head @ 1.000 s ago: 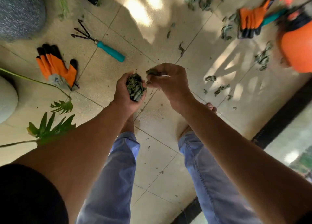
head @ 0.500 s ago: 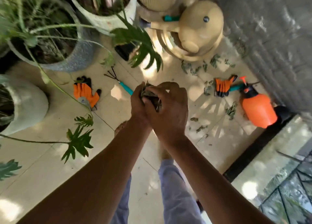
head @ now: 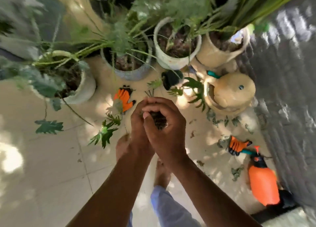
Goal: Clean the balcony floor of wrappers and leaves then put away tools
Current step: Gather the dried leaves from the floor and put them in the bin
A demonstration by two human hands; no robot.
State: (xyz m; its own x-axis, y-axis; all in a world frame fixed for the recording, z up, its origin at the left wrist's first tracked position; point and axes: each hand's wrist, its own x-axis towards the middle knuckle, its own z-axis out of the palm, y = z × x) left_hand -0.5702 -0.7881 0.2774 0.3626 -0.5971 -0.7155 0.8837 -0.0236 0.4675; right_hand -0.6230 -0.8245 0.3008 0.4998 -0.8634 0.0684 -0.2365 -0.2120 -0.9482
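Note:
My left hand [head: 138, 124] and my right hand [head: 167, 129] are cupped together in mid-air around a dark clump of dry leaves [head: 159, 120]; only part of the clump shows between my fingers. More dry leaves [head: 236, 173] lie scattered on the tiled floor at the right. An orange glove [head: 124, 98] lies beyond my hands, with the dark prongs of a hand rake [head: 149, 93] just showing above my fingers. A second orange glove [head: 236, 145] lies at the right beside an orange spray bottle [head: 263, 184].
Several potted plants stand along the back, among them a white pot [head: 174, 59], a grey pot [head: 130, 73] and a pot at the left [head: 83, 88]. A tan ornament [head: 229, 93] stands at the right by a grey wall [head: 287, 90]. My bare feet [head: 161, 173] are below.
The view has swung up from the floor toward the plant pots. My right hand has closed over the leaf clump that my left hand held, and both hands now cup it together.

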